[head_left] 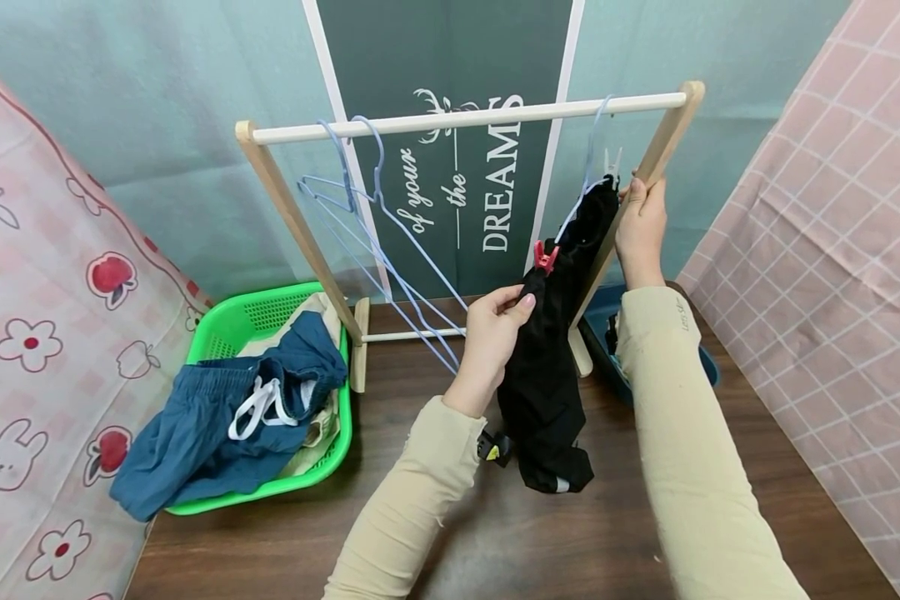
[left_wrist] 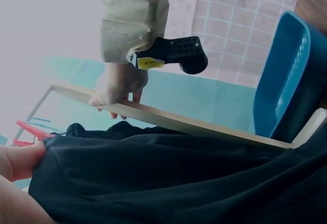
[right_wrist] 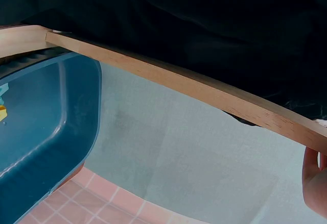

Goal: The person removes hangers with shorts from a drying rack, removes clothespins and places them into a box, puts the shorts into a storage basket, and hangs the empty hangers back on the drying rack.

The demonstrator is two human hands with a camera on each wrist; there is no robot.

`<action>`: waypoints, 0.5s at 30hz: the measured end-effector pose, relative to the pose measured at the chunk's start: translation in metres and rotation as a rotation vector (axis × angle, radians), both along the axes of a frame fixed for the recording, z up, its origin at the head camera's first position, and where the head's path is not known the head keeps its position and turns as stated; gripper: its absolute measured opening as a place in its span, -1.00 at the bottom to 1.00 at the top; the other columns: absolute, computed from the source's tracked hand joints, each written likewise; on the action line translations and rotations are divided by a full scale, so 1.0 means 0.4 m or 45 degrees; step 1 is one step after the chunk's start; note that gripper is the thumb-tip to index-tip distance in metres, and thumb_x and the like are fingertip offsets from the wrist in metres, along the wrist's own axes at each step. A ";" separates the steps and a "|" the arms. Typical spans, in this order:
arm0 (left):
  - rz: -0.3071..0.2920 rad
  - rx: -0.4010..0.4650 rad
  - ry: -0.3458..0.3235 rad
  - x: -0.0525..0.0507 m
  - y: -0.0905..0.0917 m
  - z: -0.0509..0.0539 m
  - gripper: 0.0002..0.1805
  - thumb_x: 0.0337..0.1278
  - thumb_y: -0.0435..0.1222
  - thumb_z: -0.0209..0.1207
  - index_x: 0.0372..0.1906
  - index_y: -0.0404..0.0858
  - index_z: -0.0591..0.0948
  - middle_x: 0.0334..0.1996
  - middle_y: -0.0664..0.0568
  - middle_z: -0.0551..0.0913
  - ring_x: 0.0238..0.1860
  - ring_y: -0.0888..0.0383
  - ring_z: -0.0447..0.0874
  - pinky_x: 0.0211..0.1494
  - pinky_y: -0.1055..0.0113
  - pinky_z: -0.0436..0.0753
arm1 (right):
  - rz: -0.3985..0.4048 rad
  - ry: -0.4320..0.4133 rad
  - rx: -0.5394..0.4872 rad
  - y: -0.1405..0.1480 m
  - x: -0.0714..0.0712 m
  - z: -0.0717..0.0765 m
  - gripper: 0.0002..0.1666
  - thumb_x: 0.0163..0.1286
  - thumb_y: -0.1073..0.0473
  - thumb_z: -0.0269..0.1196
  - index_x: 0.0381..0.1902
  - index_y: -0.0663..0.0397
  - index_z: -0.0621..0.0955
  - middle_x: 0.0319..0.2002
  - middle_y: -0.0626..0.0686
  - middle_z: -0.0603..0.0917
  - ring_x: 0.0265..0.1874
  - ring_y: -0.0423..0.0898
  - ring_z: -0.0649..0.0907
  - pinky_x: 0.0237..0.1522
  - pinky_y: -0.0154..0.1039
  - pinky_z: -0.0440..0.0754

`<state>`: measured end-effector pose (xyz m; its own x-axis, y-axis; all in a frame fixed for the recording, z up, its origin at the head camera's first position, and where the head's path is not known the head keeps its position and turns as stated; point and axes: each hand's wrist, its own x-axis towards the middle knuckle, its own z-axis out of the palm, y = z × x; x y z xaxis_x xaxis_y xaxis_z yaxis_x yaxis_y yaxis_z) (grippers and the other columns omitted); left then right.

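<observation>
Black pants (head_left: 543, 367) with a gathered waist hang from a light-blue hanger (head_left: 589, 158) at the right end of the rack's white rail. A red clip (head_left: 545, 257) holds the near side of the waist, a pale clip (head_left: 612, 165) the far side. Just below the red clip, my left hand (head_left: 497, 337) pinches the edge of the pants between thumb and fingers. My right hand (head_left: 641, 233) grips the rack's right wooden post (head_left: 671, 137) near its upper part, beside the pale clip. In the left wrist view, the black cloth (left_wrist: 168, 173) fills the lower half.
Two more blue hangers (head_left: 378, 183) hang on the left of the rail (head_left: 450, 119). A green basket (head_left: 345, 442) at left holds blue shorts (head_left: 217, 417) with a white drawstring and beige cloth. Behind the right post stands a dark blue basin (right_wrist: 76, 106) with small coloured items.
</observation>
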<state>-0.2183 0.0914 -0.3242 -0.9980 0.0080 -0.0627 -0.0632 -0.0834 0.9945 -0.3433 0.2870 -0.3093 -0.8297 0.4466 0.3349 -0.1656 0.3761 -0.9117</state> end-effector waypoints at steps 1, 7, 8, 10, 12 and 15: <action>0.012 -0.004 0.010 0.001 -0.001 -0.001 -0.71 0.22 -0.36 0.18 0.00 -0.41 0.64 -0.11 -0.20 0.67 -0.27 0.27 0.53 -0.17 0.50 0.53 | 0.005 0.003 -0.003 0.000 0.000 -0.001 -0.49 0.53 -0.09 -0.25 0.27 -0.01 0.33 -0.27 -0.23 0.43 -0.03 0.01 0.47 0.05 -0.24 0.38; 0.053 -0.010 0.094 0.008 -0.009 -0.003 -0.75 0.22 -0.38 0.17 -0.06 -0.45 0.64 -0.20 -0.25 0.67 -0.38 0.31 0.47 -0.27 0.55 0.47 | 0.009 0.009 0.003 0.001 -0.001 -0.002 -0.48 0.53 -0.10 -0.25 0.26 0.01 0.33 -0.30 -0.29 0.40 0.02 0.05 0.47 0.07 -0.23 0.38; 0.053 -0.010 0.106 0.010 -0.012 -0.003 -0.75 0.22 -0.39 0.17 -0.06 -0.45 0.64 -0.20 -0.26 0.67 -0.39 0.32 0.46 -0.28 0.56 0.47 | 0.001 0.006 0.008 0.001 -0.001 -0.002 -0.49 0.53 -0.10 -0.25 0.24 0.00 0.34 -0.31 -0.30 0.39 0.00 0.05 0.46 0.07 -0.23 0.37; 0.046 -0.012 0.129 0.013 -0.019 -0.002 -0.75 0.23 -0.39 0.16 -0.06 -0.46 0.64 -0.18 -0.28 0.67 -0.39 0.32 0.47 -0.27 0.56 0.48 | -0.020 0.003 0.023 0.002 -0.002 -0.002 -0.54 0.53 -0.10 -0.24 0.15 -0.01 0.39 -0.31 -0.30 0.39 -0.04 0.02 0.45 0.06 -0.24 0.37; 0.032 -0.005 0.140 0.015 -0.028 -0.002 -0.74 0.24 -0.39 0.15 -0.04 -0.47 0.63 -0.16 -0.29 0.66 -0.37 0.33 0.49 -0.26 0.55 0.49 | -0.031 0.007 0.029 0.003 -0.003 -0.002 -0.57 0.53 -0.10 -0.23 0.08 0.00 0.40 -0.30 -0.28 0.40 -0.05 0.00 0.45 0.09 -0.23 0.36; 0.011 0.012 0.136 0.020 -0.041 -0.001 -0.73 0.25 -0.39 0.14 -0.03 -0.48 0.61 -0.15 -0.28 0.65 -0.35 0.33 0.50 -0.23 0.54 0.50 | -0.028 0.008 0.033 0.004 -0.004 -0.003 -0.56 0.53 -0.10 -0.23 0.10 0.01 0.40 -0.29 -0.28 0.40 -0.04 -0.04 0.45 0.10 -0.23 0.36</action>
<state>-0.2104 0.0749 -0.3247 -0.9990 -0.0004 0.0438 0.0436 -0.0930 0.9947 -0.3450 0.2885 -0.3104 -0.8176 0.4559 0.3517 -0.1626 0.4031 -0.9006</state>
